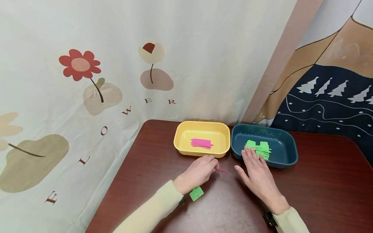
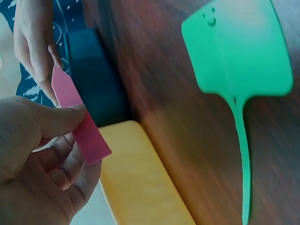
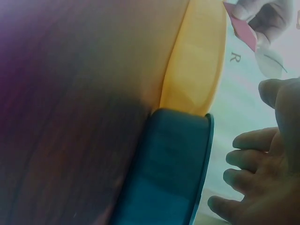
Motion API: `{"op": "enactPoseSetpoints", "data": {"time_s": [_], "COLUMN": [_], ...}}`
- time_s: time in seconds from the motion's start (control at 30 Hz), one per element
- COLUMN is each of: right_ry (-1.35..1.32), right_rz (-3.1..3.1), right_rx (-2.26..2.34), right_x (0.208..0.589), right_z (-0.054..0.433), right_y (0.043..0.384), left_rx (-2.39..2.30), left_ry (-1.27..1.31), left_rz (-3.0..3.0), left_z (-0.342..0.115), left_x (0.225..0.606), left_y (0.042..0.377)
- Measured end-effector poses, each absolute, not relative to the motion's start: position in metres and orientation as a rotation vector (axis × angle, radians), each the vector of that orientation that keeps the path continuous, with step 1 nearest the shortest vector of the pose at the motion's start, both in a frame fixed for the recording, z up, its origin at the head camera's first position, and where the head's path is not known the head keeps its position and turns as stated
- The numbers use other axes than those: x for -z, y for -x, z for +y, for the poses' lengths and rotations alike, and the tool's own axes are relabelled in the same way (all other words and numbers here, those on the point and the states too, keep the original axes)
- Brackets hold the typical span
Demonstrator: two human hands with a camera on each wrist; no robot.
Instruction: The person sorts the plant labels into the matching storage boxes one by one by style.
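Observation:
My left hand (image 1: 198,173) pinches a pink plant label (image 2: 82,117) between thumb and fingers, in front of the yellow tray (image 1: 181,142). The label is a flat strip with one pointed end. More pink labels (image 1: 201,143) lie in that tray. My right hand (image 1: 259,178) reaches over the near edge of the dark blue tray (image 1: 282,142), its fingers extended and holding nothing. By its fingertips are stacked green plant tags (image 1: 263,148); whether they touch, I cannot tell. Partly behind the left wrist, a single green tag (image 1: 196,193) lies on the table.
Both trays stand side by side near the back edge of the dark red-brown table (image 1: 320,168). Behind them hangs a pale curtain (image 1: 204,64) with printed flowers. A dark patterned cloth (image 1: 326,106) hangs at the right.

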State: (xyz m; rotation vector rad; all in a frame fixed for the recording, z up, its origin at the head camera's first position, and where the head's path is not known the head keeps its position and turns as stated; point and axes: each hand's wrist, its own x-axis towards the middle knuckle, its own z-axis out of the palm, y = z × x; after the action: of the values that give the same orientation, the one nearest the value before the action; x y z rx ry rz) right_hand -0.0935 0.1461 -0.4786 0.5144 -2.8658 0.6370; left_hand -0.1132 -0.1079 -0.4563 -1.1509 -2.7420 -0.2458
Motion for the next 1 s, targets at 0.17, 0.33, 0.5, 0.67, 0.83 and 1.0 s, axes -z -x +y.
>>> {"op": "enactPoseSetpoints", "data": {"time_s": [0.17,0.33,0.5,0.67,0.83,1.0], "right_ry": [-0.560,-0.607,-0.645,-0.679,-0.705,-0.719], "right_rz": [-2.862,-2.829,-2.813,-2.838,-2.825,-2.806], "right_rx": [-0.633,-0.596,-0.568,-0.550,-0.544,-0.532], "right_x": [0.479,0.482,0.483,0.485,0.486,0.488], "right_z": [0.136,0.128,0.120,0.111,0.106,0.104], "right_y": [0.096,0.098,0.099,0.100,0.101,0.102], "left_rx": [0.328,0.331,0.315,0.304,0.328,0.313], "left_ry": [1.099,1.067,1.034,0.982,0.979,0.966], "left_rz": [-2.683,-2.626,-2.592,-2.579,-2.557,-2.542], "left_z": [-0.120,-0.131,-0.141,-0.147,-0.151,-0.153], "left_x": [0.453,0.448,0.444,0.439,0.438,0.438], "left_y": [0.116,0.121,0.127,0.133,0.140,0.148]}}
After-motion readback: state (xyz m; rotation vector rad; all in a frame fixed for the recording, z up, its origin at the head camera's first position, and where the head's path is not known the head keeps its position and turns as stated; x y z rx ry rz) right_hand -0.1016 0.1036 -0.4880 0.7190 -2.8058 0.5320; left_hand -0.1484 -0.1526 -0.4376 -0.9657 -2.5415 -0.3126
